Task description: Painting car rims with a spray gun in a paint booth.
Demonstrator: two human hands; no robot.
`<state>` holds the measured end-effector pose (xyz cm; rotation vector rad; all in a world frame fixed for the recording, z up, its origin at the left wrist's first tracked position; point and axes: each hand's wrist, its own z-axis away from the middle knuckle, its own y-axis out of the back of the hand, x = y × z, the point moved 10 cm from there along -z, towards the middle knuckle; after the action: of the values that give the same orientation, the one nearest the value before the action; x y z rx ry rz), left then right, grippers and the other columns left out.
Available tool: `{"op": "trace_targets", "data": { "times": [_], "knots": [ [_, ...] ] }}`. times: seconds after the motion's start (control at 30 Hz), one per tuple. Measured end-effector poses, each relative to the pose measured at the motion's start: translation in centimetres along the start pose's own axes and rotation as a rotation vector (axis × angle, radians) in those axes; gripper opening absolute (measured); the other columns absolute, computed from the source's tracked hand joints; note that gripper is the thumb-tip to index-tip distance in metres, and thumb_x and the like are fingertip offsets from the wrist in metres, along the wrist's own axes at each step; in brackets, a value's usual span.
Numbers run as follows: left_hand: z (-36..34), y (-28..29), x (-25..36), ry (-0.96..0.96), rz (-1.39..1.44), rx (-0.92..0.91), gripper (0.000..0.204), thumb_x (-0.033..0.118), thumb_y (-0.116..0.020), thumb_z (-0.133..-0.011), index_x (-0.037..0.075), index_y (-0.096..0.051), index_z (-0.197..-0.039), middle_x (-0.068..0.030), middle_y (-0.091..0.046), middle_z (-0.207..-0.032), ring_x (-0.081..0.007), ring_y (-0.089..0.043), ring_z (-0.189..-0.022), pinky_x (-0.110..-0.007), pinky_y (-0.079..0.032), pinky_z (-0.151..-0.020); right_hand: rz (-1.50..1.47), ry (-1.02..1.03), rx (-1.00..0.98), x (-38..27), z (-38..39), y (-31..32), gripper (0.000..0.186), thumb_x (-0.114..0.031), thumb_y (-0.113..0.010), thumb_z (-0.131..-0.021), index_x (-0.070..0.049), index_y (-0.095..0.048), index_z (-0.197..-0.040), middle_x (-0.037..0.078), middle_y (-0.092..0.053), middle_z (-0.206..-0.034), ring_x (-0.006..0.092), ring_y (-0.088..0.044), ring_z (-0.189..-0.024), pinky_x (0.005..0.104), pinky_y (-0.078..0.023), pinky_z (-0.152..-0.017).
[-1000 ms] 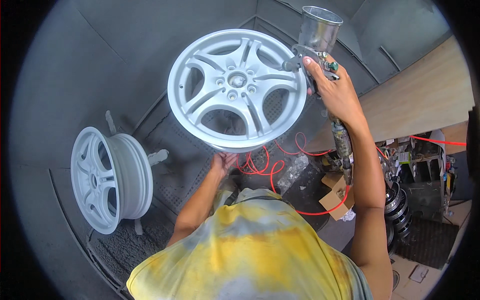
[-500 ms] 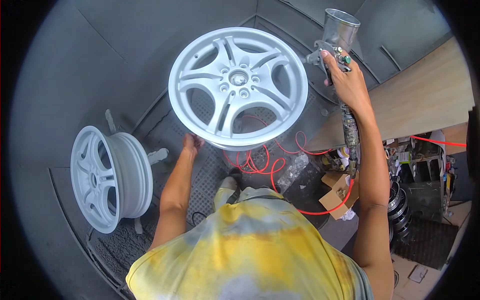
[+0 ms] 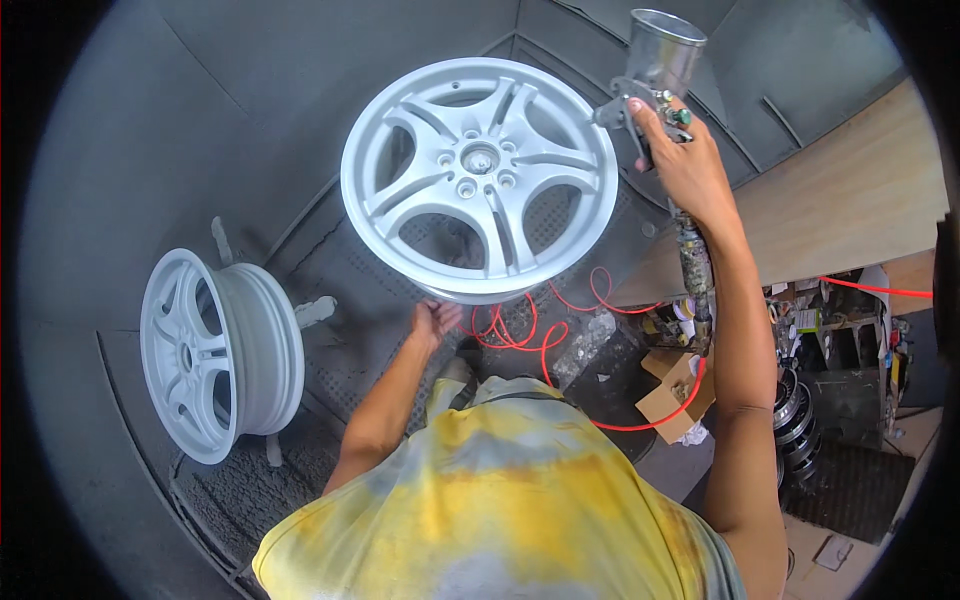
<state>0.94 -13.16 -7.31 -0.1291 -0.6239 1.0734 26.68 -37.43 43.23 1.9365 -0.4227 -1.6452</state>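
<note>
A silver-white alloy wheel with double spokes is held up face-on in front of me; its support is hidden behind it. My left hand is at the wheel's lower edge, palm partly turned up and fingers loosely apart, with nothing visible in them. Whether its fingertips touch the rim I cannot tell. Wrapped round the grip of a metal spray gun is my right hand, to the wheel's right. The gun's open-topped cup points up, and its nozzle faces the wheel's upper right edge.
At the left, a second silver-white wheel hangs on a whitish bracket. A red air hose runs from the gun and loops across the floor. An open cardboard box, cluttered shelves and stacked dark wheels stand at the right.
The front wheel has turned clockwise, its valve hole now closer to the top. My left hand has moved right and slightly down along the rim. The spray gun has shifted slightly left.
</note>
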Motion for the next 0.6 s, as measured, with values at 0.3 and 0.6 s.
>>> {"op": "trace_targets", "data": {
  "times": [0.3, 0.6],
  "knots": [
    [-1.1, 1.9, 4.3, -0.017, -0.098, -0.038, 0.019, 0.016, -0.036, -0.082, 0.003, -0.047, -0.089, -0.017, -0.061, -0.092, -0.0313, -0.064, -0.087, -0.047, -0.054, -0.084, 0.084, 0.013, 0.112, 1.1, 0.1, 2.0, 0.038, -0.041, -0.059, -0.09, -0.004, -0.063, -0.097, 0.004, -0.059, -0.064, 0.0129, -0.058, -0.056, 0.0284, -0.045, -0.058],
    [-6.0, 2.9, 13.6, -0.169, -0.315, -0.066, 0.036, 0.035, -0.045, -0.092, 0.002, -0.058, -0.1, -0.0156, -0.065, -0.092, -0.0251, -0.066, -0.08, -0.038, -0.057, -0.066, -0.19, -0.07, -0.139, -2.0, 2.9, -2.3, 0.035, -0.037, -0.059, -0.092, -0.004, -0.064, -0.103, 0.0, -0.055, -0.067, 0.0084, -0.051, -0.056, 0.0255, -0.042, -0.056]
  ]
}}
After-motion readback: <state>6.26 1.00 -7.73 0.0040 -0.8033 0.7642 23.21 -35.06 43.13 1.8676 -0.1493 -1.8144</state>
